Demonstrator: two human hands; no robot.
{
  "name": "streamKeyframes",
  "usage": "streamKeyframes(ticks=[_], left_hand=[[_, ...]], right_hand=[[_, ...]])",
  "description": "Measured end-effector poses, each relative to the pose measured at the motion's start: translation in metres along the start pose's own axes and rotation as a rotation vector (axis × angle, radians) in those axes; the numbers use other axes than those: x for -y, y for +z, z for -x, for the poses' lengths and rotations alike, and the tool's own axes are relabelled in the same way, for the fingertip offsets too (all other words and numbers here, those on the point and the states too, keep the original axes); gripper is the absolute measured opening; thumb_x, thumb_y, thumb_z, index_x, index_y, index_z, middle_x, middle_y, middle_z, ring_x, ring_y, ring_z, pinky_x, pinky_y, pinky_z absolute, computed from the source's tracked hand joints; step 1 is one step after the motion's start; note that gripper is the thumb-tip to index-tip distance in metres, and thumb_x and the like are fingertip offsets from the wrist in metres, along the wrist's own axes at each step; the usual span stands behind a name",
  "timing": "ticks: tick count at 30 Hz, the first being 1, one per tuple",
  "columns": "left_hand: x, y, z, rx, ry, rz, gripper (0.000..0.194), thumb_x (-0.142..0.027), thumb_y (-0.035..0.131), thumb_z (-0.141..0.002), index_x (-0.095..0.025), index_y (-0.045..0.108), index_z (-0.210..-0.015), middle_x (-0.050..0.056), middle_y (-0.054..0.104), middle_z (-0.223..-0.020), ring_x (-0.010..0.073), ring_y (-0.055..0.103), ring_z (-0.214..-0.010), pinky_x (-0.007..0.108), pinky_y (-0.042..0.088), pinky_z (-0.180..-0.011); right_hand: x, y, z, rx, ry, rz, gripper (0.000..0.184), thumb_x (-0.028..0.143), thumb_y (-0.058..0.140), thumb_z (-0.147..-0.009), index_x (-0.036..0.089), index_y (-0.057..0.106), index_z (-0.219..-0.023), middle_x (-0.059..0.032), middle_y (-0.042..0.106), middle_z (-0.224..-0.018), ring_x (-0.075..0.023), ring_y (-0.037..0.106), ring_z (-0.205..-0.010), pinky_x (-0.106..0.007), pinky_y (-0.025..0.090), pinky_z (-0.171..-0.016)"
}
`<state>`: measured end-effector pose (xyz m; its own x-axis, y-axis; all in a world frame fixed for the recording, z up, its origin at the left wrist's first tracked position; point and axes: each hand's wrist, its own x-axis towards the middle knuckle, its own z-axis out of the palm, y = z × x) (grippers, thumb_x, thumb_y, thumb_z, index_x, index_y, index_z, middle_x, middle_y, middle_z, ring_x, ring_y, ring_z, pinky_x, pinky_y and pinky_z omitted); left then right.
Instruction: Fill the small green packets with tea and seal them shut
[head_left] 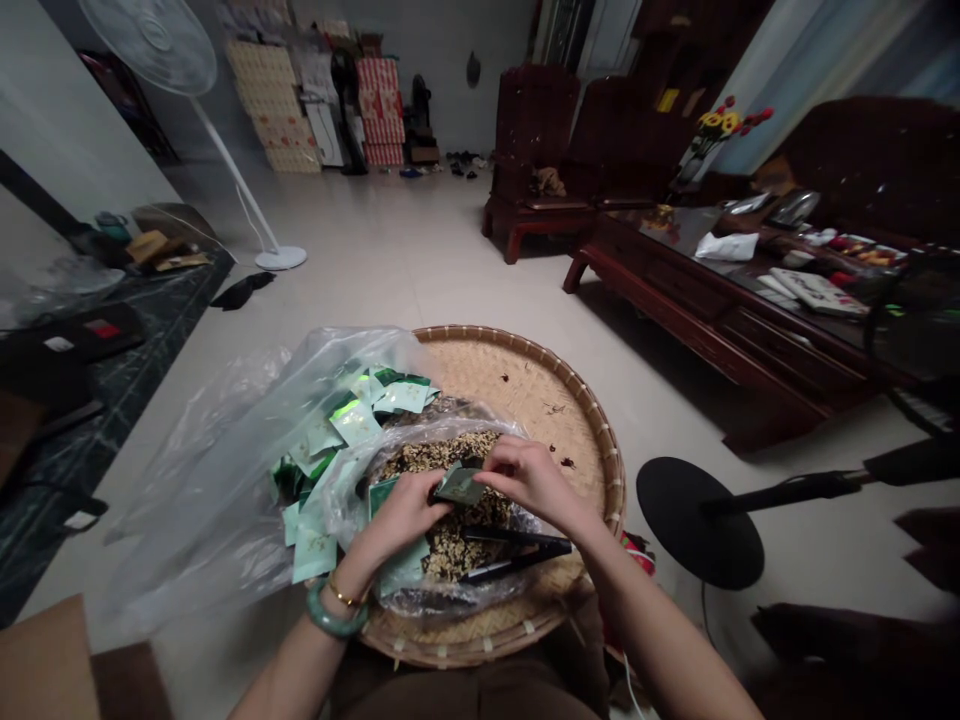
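Gripping a small green sachet point(459, 486) by its edges, the fingers of the left hand point(401, 515) and right hand point(532, 480) met above dried brown grains point(450, 545) in a clear plastic bag point(465, 435), on a round woven bamboo tray point(547, 400); pale green sachets point(315, 555) lay heaped to the left.

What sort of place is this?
Probably a home living room: a carved dark wood armchair, a long low wooden table with household clutter, and a white pedestal fan.
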<state>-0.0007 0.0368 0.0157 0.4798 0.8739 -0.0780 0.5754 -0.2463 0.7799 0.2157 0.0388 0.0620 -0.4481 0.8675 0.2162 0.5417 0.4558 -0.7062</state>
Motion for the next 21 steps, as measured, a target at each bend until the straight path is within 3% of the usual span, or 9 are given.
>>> streamKeyframes(ticks=[4, 10, 15, 21], left_hand=[[-0.001, 0.006, 0.002, 0.016, 0.0, 0.07, 0.024, -0.016, 0.058, -0.07, -0.017, 0.07, -0.09, 0.001, 0.07, -0.08, 0.0184, 0.059, -0.072, 0.025, 0.04, -0.066], [-0.001, 0.012, 0.003, 0.027, -0.004, 0.078, 0.019, -0.017, 0.057, -0.069, -0.016, 0.07, -0.083, 0.0, 0.067, -0.075, 0.0164, 0.056, -0.069, 0.025, 0.039, -0.064], [0.003, 0.016, 0.003, 0.026, -0.007, 0.209, 0.026, -0.019, 0.06, -0.068, -0.016, 0.07, -0.092, 0.001, 0.068, -0.079, 0.0174, 0.056, -0.071, 0.026, 0.042, -0.068], [-0.01, 0.011, 0.0, 0.029, -0.085, 0.425, 0.034, -0.029, 0.074, -0.062, -0.016, 0.068, -0.092, 0.001, 0.066, -0.082, 0.0162, 0.055, -0.071, 0.025, 0.043, -0.065]], right_hand=[[0.004, 0.004, 0.002, 0.128, -0.037, 0.075, 0.017, 0.033, 0.063, -0.086, 0.019, 0.07, -0.089, -0.0041, 0.061, -0.086, -0.0165, 0.056, -0.081, -0.027, 0.044, -0.07], [0.003, 0.011, 0.0, 0.247, -0.024, 0.168, 0.027, 0.033, 0.056, -0.09, 0.017, 0.069, -0.074, -0.0043, 0.058, -0.082, -0.0159, 0.054, -0.078, -0.028, 0.042, -0.069], [0.006, 0.0, 0.001, 0.145, -0.017, 0.084, 0.015, 0.031, 0.062, -0.087, 0.018, 0.07, -0.087, -0.0038, 0.061, -0.085, -0.0155, 0.057, -0.079, -0.027, 0.044, -0.069], [0.005, -0.001, -0.003, 0.138, 0.002, -0.019, 0.004, 0.017, 0.067, -0.081, 0.018, 0.07, -0.079, -0.0005, 0.065, -0.075, -0.0126, 0.06, -0.068, -0.024, 0.045, -0.064]])
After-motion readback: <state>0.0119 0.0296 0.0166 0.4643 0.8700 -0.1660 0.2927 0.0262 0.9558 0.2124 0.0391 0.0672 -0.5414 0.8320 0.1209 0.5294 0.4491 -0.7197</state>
